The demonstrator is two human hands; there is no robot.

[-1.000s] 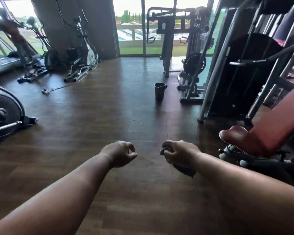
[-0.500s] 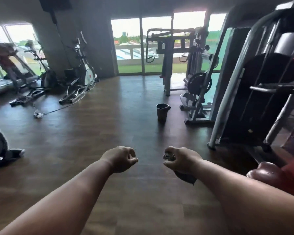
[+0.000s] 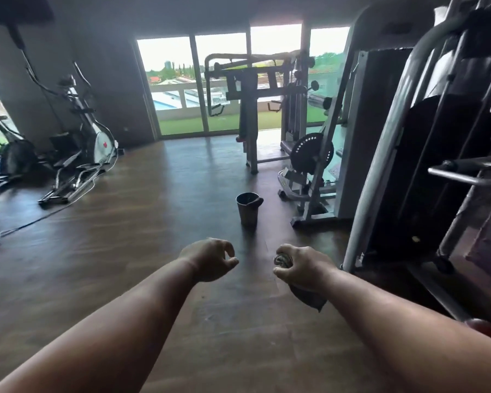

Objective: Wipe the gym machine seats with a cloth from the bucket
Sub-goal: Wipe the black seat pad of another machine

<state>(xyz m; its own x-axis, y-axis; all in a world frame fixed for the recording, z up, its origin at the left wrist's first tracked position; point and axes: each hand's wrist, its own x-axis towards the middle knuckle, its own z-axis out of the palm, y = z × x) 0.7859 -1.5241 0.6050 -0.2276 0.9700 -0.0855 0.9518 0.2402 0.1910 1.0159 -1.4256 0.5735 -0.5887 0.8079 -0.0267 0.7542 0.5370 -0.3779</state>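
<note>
Dark wooden gym floor (image 3: 119, 251), bucket (image 3: 248, 208) ahead

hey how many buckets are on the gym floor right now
1. The bucket stands on the wooden floor ahead of both hands, beside the base of the weight machine. Another could be hidden behind the machines on the right.
</note>
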